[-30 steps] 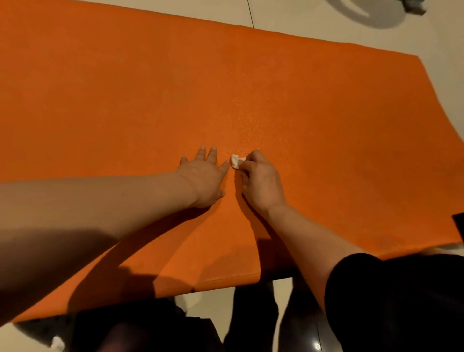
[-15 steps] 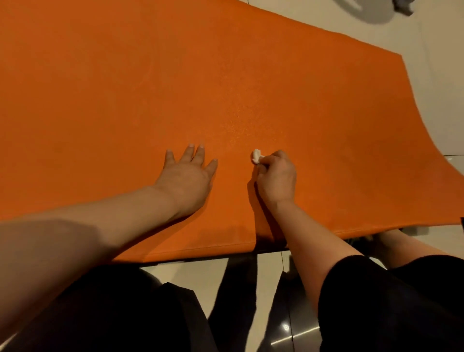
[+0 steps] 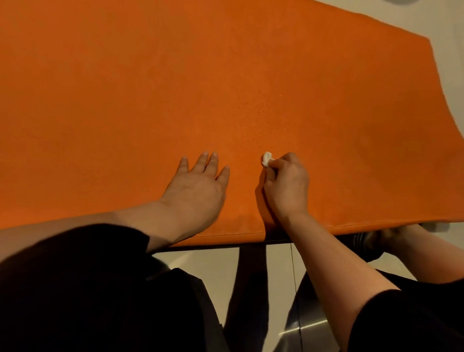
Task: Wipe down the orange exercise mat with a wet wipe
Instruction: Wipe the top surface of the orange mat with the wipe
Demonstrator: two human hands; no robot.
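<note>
The right hand [image 3: 286, 187] has its grip closed, fingers curled, pinching a small wadded wet wipe [image 3: 266, 159] against the orange exercise mat [image 3: 226, 75]. Left of it, the left hand [image 3: 198, 187] rests flat, fingers straight, on the mat, which lies on the tiled floor [image 3: 216, 263].

Pale glossy floor tiles [image 3: 216, 266] showed below the near edge, crossed by a dark grout line [image 3: 293, 271]. Black clothing [image 3: 75, 289] filled the lower-left corner; a grey shape [image 3: 399, 1], possibly a shadow, sat at the top edge.
</note>
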